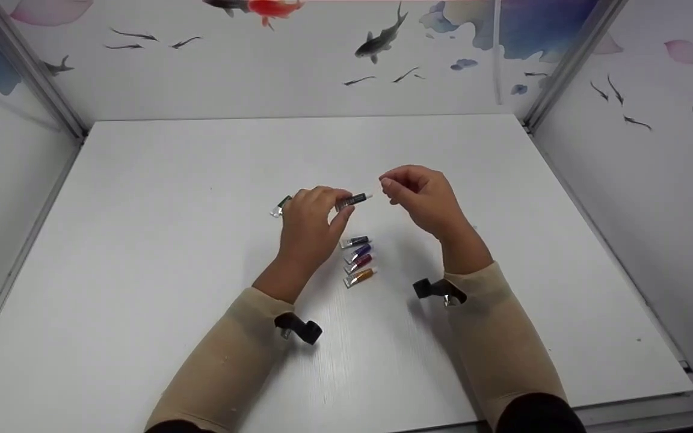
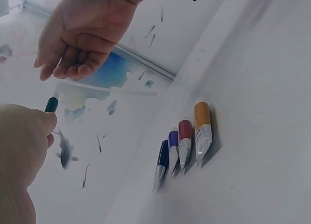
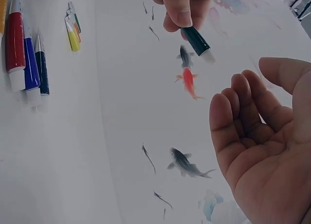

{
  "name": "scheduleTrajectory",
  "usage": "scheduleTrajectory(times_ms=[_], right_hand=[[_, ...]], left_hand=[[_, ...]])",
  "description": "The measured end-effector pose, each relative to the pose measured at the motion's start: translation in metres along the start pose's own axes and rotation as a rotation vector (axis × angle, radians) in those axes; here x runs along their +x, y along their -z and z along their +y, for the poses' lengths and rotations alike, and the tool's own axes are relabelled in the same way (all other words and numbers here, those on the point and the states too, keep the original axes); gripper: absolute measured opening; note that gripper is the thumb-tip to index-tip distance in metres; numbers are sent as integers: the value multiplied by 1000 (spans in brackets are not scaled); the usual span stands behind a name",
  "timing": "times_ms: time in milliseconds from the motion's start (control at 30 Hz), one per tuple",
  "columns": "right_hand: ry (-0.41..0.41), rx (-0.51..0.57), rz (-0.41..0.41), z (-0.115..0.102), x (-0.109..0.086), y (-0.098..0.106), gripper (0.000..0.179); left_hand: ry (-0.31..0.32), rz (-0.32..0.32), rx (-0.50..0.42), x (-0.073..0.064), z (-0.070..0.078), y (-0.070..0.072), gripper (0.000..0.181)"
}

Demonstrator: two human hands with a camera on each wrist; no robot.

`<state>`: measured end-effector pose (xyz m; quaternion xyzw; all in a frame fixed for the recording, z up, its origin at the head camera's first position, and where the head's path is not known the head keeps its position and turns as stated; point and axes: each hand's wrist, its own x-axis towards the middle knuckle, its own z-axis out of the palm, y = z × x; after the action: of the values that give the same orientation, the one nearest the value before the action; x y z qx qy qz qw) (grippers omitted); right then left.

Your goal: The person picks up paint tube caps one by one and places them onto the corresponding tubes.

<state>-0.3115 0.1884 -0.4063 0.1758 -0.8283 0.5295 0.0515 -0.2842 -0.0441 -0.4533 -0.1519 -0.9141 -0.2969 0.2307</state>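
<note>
My left hand point(image 1: 309, 221) pinches a small dark green paint tube point(image 1: 355, 199) between thumb and fingers, above the table. The tube's white cap points right, toward my right hand point(image 1: 428, 201). In the right wrist view the fingers of that hand are bent loosely, the thumb stands apart from them, and nothing is held. A short space separates it from the cap. Below the hands a row of paint tubes lies on the table: a dark tube point(image 2: 162, 163), a purple-blue tube point(image 2: 173, 151), a red tube point(image 2: 185, 144) and an orange-yellow tube point(image 2: 203, 129).
More tubes lie left of my left hand, partly hidden by it in the head view; the right wrist view shows a yellow tube point(image 3: 72, 38) among them. The white table point(image 1: 172, 270) is bordered by panels point(image 1: 298, 78) printed with fish.
</note>
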Motion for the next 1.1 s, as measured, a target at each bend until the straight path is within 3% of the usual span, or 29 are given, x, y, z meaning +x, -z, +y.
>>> scheduleTrajectory(times_ms=[667, 1100], right_hand=[[5, 14, 32, -1, 0, 3, 27], [-75, -17, 74, -1, 0, 11, 31]], left_hand=[[41, -78, 18, -3, -12, -17, 24], [89, -156, 54, -5, -16, -31, 21]])
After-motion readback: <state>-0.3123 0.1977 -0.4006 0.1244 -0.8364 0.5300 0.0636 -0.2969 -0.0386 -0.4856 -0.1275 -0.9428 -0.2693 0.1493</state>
